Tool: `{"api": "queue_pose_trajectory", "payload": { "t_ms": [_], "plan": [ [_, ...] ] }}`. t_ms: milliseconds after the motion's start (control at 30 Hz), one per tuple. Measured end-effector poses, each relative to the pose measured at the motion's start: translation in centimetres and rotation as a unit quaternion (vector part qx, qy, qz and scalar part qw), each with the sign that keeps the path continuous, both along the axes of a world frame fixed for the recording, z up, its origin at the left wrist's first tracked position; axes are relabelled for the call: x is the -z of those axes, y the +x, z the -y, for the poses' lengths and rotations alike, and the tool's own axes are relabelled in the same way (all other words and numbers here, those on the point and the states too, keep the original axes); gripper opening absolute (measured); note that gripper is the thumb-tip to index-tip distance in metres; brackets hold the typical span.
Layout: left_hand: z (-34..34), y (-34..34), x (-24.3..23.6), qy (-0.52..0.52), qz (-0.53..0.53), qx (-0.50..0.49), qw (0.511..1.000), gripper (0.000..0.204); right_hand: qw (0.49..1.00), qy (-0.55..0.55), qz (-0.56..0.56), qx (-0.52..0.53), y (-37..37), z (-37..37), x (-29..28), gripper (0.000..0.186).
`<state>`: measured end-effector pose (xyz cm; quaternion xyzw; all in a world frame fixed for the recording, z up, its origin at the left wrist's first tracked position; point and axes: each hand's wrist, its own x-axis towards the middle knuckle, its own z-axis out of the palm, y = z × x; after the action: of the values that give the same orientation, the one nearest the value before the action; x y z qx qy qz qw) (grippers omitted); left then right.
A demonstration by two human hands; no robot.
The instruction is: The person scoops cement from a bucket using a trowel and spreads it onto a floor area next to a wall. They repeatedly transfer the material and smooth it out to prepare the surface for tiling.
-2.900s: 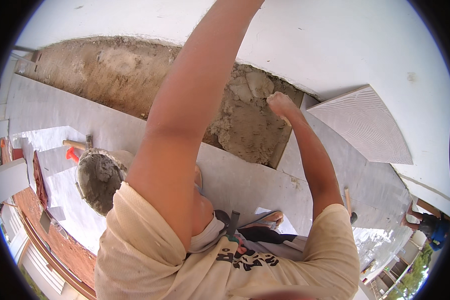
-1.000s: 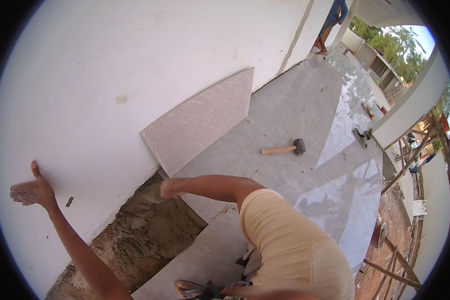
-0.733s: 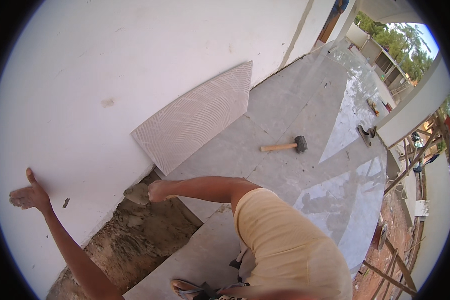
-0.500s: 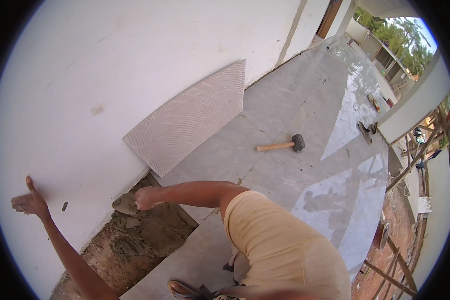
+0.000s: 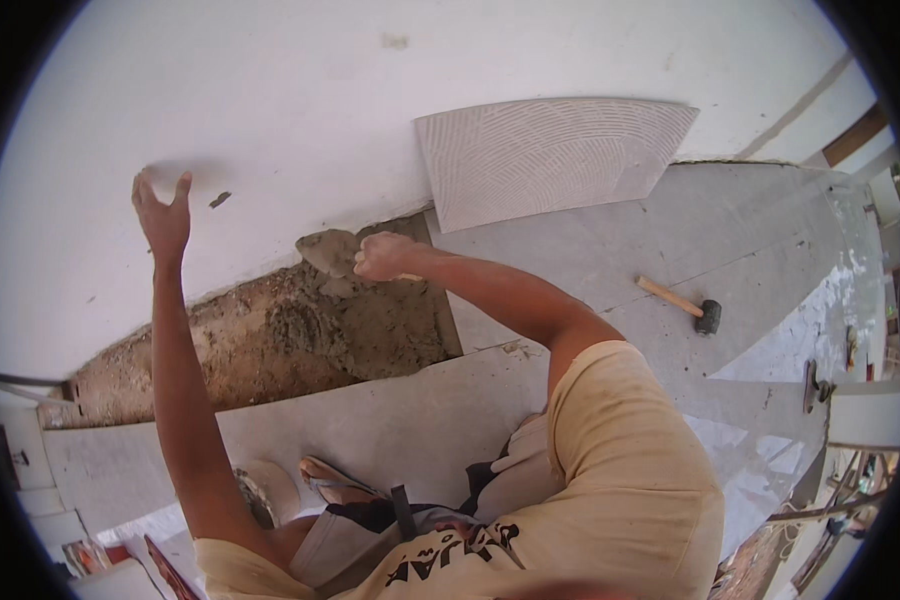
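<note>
Grey, mortar-caked trowel (image 5: pixel 327 250) is clenched in your right hand (image 5: pixel 380 257) near the unpaved strip's (image 5: pixel 210 360) wall-side edge; probably stiff, tip-heavy if loaded, so grip its handle end. Left hand (image 5: pixel 165 218) is spread wide at the wall (image 5: pixel 270 120). Count: one trowel, one leaning tile (image 5: pixel 560 150), one mallet (image 5: pixel 675 299), one bucket (image 5: pixel 282 488).

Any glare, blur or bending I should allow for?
Head view: glare on the floor at right; the ridged panel bowed along its top; soft shadow on the wall beside the left hand; a reddish shape at the bottom edge out of focus.
</note>
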<state>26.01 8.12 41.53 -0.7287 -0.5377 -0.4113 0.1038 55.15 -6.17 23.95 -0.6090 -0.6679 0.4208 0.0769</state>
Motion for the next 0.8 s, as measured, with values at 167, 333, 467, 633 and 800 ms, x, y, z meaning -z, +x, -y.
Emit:
{"api": "queue_pose_trajectory", "payload": {
  "t_ms": [167,333,467,633,800],
  "plan": [
    [-0.6,0.0,-1.2,0.004,0.022,0.01,1.0,0.084,0.992,0.126,0.015,-0.002,1.0,-0.8,1.6,0.049],
    [-0.5,-0.7,2.2,-0.049,0.055,0.005,0.997,0.101,0.999,0.045,0.03,0.002,0.2,0.3,1.6,0.052],
    [-2.5,-0.5,3.9,-0.091,-0.001,-0.003,0.996,0.121,0.995,0.087,0.05,0.007,1.6,0.9,2.5,0.053],
    [-3.7,-2.0,5.4,-0.024,-0.033,0.017,0.999,0.123,0.997,0.064,0.044,-0.016,1.6,2.0,3.6,0.052],
    [-2.8,-0.7,4.9,-0.046,-0.017,0.026,0.998,0.123,0.998,0.04,0.045,0.033,1.7,3.6,4.3,0.049]
  ]
}}
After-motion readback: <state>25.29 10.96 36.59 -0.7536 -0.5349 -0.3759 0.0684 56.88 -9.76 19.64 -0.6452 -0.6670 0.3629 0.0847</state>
